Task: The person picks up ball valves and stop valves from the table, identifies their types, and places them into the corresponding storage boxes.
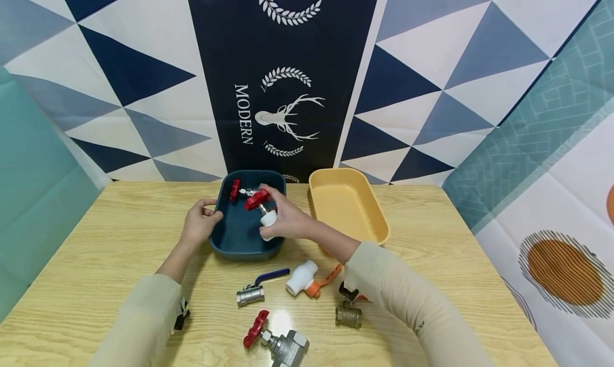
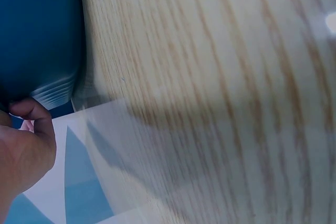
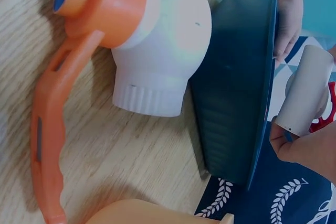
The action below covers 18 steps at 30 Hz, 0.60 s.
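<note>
My right hand (image 1: 290, 218) holds a white plastic valve (image 1: 268, 218) with a red handwheel, above the dark blue bin (image 1: 240, 231). The thumb is at the white body, which shows in the right wrist view as a white tube (image 3: 305, 90). Inside the bin's far end lies another valve (image 1: 235, 190) with a red handwheel and a metal stem, partly hidden. At the bin's left side my left hand (image 1: 198, 223) pinches the rim between thumb and fingers. The left wrist view shows this hand (image 2: 26, 150) against the bin's outer wall.
A yellow bin (image 1: 345, 207) stands right of the blue one. Nearer lie a metal ball valve (image 1: 251, 296) with a blue lever, a white ball valve (image 1: 302, 277) with an orange lever, a brass valve (image 1: 348, 316) partly behind the right sleeve, and a metal valve (image 1: 290, 350) with a red handwheel.
</note>
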Motion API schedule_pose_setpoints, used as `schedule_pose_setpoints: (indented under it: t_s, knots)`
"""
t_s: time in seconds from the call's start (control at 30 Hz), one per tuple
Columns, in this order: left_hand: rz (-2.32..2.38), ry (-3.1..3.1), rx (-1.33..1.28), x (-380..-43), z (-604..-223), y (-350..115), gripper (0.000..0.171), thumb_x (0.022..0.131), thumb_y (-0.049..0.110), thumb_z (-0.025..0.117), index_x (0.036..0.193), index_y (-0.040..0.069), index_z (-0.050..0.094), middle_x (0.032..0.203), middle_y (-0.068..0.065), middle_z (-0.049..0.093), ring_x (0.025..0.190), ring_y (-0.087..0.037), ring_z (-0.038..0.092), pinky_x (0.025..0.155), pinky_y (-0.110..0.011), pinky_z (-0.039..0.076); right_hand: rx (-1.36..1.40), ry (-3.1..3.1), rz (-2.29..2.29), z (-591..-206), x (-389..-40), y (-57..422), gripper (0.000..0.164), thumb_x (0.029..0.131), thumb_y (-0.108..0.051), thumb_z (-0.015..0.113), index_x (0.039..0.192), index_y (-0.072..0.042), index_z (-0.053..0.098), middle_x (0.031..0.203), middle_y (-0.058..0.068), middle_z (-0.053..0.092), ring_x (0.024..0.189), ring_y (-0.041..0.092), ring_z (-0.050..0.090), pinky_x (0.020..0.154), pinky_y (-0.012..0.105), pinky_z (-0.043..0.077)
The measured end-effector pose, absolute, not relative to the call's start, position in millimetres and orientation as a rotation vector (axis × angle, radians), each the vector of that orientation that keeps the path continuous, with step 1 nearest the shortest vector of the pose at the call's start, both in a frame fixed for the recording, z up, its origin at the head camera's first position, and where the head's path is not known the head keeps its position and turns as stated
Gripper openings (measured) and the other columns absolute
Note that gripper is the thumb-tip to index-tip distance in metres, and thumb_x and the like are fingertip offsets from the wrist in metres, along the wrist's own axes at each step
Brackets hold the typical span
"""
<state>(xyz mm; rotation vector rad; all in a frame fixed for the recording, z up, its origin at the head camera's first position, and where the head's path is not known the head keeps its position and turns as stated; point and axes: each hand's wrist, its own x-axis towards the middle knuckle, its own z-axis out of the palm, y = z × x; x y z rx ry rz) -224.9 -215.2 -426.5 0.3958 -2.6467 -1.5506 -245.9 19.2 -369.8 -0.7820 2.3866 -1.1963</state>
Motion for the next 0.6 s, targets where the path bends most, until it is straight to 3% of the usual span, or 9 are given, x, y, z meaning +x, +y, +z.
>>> schedule_pose_setpoints:
  t_s: [0.17, 0.6]
  knots:
    - [-1.548, -2.648, 0.400, -225.3, -426.2, -214.6, 0.044, 0.089, 0.016, 0.053, 0.129, 0.001, 0.048, 0.088, -0.006, 0.050, 0.075, -0.015, 0.045, 0.061, -0.023, 0.040, -0.794, 2.395, -1.190, -371.6, -246.6, 16.9, 0.096, 0.072, -0.013, 0.072, 0.149, -0.021, 0.015, 0.146, 0.007, 0.030, 0.107, 0.022, 0.048, 0.083, 0.029, 0.049]
    - [-1.542, -2.649, 0.411, -225.6, -426.9, -214.0, 0.042, 0.089, 0.015, 0.054, 0.129, 0.002, 0.048, 0.088, -0.007, 0.050, 0.075, -0.015, 0.045, 0.061, -0.023, 0.040, -0.793, 2.384, -1.197, -376.6, -250.4, 10.5, 0.094, 0.073, -0.014, 0.072, 0.148, -0.021, 0.016, 0.154, 0.003, 0.018, 0.117, 0.023, 0.041, 0.085, 0.030, 0.048]
